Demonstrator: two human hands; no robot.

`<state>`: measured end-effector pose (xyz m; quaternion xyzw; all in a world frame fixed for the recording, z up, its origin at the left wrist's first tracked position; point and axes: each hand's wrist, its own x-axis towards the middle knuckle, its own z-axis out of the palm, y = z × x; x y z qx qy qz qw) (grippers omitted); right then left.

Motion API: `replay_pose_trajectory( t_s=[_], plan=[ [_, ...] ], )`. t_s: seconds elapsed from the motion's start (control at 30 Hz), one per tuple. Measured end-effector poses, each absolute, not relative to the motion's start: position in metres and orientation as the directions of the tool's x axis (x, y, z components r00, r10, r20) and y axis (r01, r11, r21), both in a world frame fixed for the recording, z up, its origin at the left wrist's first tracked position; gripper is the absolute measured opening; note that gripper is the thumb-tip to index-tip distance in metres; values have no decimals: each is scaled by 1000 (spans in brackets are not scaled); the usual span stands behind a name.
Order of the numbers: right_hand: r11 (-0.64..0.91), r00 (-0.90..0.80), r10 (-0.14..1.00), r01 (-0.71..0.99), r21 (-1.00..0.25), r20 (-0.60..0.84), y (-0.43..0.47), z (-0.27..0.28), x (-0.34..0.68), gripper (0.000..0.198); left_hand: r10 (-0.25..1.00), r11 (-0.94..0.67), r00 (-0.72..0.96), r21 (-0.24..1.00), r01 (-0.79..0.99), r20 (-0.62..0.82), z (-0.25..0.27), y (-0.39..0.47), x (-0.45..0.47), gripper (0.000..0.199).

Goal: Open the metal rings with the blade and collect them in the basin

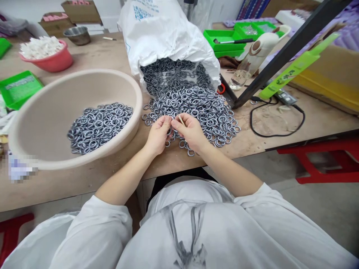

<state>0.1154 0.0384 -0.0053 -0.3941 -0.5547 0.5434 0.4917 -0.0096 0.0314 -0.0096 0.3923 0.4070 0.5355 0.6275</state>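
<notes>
My left hand (158, 136) and my right hand (192, 133) meet at the front of a heap of dark grey rings (207, 108). The left fingers are pinched on a grey ring (169, 132), partly hidden by the fingertips. Between the right thumb and fingers sits a thin pale stick (181, 120), its upper end poking out. The heap spills from the mouth of a white sack (168, 35) lying on its side. To my left, a wide beige basin (36, 116) holds many more of these rings.
A red bowl (60, 59) of white pieces, a green tray (21, 89) and a metal bowl (77, 36) stand at the back left. On the right are a black slanted post (283, 56), a clear bottle (249, 63), a black cable (254, 125) and green bins (224, 36).
</notes>
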Motion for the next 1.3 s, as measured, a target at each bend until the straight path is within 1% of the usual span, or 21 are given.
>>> replay_pose_trajectory(
  t_s=[0.07, 0.13, 0.23, 0.3, 0.33, 0.43, 0.5, 0.57, 0.67, 0.73, 0.8, 0.87, 0.93, 0.97, 1.0, 1.03, 1.07, 1.17, 1.23, 1.3],
  plan=[
    [110, -201, 970, -143, -984, 137, 36, -3, 113, 57, 985, 157, 121, 916, -370, -120, -8, 31, -10, 34],
    [128, -224, 962, -144, -981, 158, 39, -1, 114, 60, 978, 185, 160, 908, -376, -134, -5, 31, -11, 32],
    [182, -251, 949, -52, -982, 189, 45, 1, 123, 55, 963, 232, 217, 895, -381, -158, 0, 30, -11, 37],
    [288, -226, 939, 98, -953, 261, 45, 2, 129, 53, 954, 267, 238, 882, -388, -184, 3, 29, -11, 42],
    [354, -230, 923, 201, -913, 307, 42, 2, 132, 52, 951, 279, 239, 876, -394, -195, 4, 28, -11, 43],
    [503, -320, 864, 491, -711, 389, 33, 3, 137, 52, 951, 295, 216, 858, -420, -221, 4, 29, -11, 43],
    [538, -358, 842, 597, -595, 403, 28, 3, 138, 54, 951, 299, 209, 849, -435, -228, 3, 29, -10, 42],
    [538, -367, 840, 652, -534, 399, 26, 3, 137, 54, 951, 299, 212, 846, -441, -226, 2, 29, -10, 43],
    [533, -375, 843, 686, -496, 386, 23, 3, 135, 55, 950, 299, 218, 851, -433, -223, 1, 31, -10, 44],
    [538, -382, 840, 680, -498, 386, 23, 2, 134, 55, 948, 305, 222, 855, -419, -229, 1, 31, -11, 43],
    [536, -377, 842, 661, -525, 385, 27, 0, 135, 55, 946, 307, 229, 862, -402, -230, 0, 31, -12, 43],
    [478, -306, 877, 648, -593, 372, 36, -3, 141, 55, 941, 300, 268, 875, -380, -206, 0, 29, -13, 45],
    [355, -157, 928, 648, -674, 337, 51, -4, 151, 56, 925, 289, 342, 887, -359, -162, 1, 27, -12, 47],
    [288, -82, 945, 663, -691, 316, 59, -4, 156, 56, 915, 283, 376, 893, -350, -143, 0, 26, -12, 48],
    [235, -28, 953, 700, -674, 303, 67, -4, 161, 54, 909, 278, 396, 898, -342, -130, 0, 25, -12, 48],
    [200, -9, 956, 749, -632, 292, 73, -2, 165, 52, 910, 270, 395, 901, -338, -124, 0, 25, -11, 48],
    [195, -26, 957, 793, -577, 287, 78, -1, 167, 48, 918, 261, 376, 905, -337, -124, -1, 26, -12, 47],
    [265, -177, 950, 894, -361, 258, 86, 2, 162, 29, 946, 243, 293, 905, -350, -141, -2, 31, -14, 43],
    [303, -257, 944, 923, -238, 206, 88, 3, 154, 27, 954, 241, 260, 896, -372, -149, -3, 36, -16, 37],
    [307, -280, 945, 936, -171, 168, 90, 2, 148, 24, 960, 236, 237, 883, -405, -148, -4, 40, -19, 30]
  ],
)
